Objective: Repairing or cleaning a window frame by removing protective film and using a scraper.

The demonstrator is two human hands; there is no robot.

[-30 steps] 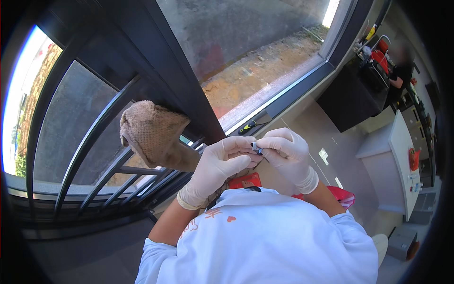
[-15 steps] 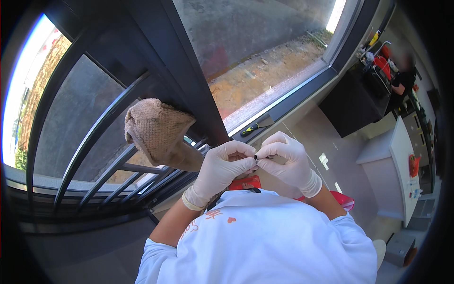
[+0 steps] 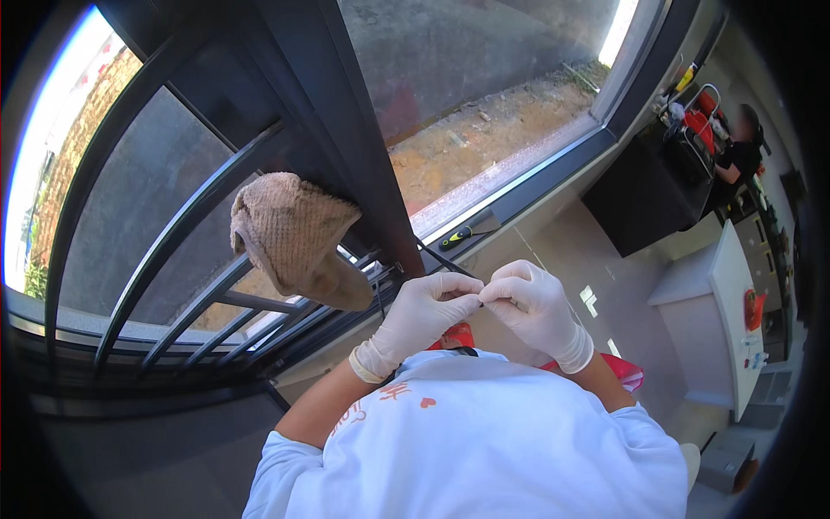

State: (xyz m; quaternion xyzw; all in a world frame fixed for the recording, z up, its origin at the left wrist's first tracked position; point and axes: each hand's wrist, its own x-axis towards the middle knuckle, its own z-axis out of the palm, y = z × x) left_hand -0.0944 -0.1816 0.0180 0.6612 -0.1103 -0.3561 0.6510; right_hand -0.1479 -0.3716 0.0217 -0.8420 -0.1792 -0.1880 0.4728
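Observation:
Both my hands wear thin white gloves and meet fingertip to fingertip in front of my chest. My left hand is closed in a pinch, and my right hand pinches right against it. A tiny dark piece shows where the fingertips meet; its kind is too small to make out. A thin black strip runs from the window frame down behind my left fingers; whether it joins the dark piece is hidden. A beige towel drapes over the black railing to the left of my hands.
A black-and-yellow scraper lies on the dark window sill. Something red sits below my hands. At the right stand a white counter and a black cabinet, with a person in dark clothes beyond.
My hands have drawn together and lowered slightly, so the small dark piece is mostly covered. The thin black strip now shows above my left hand. The person at the back has shifted.

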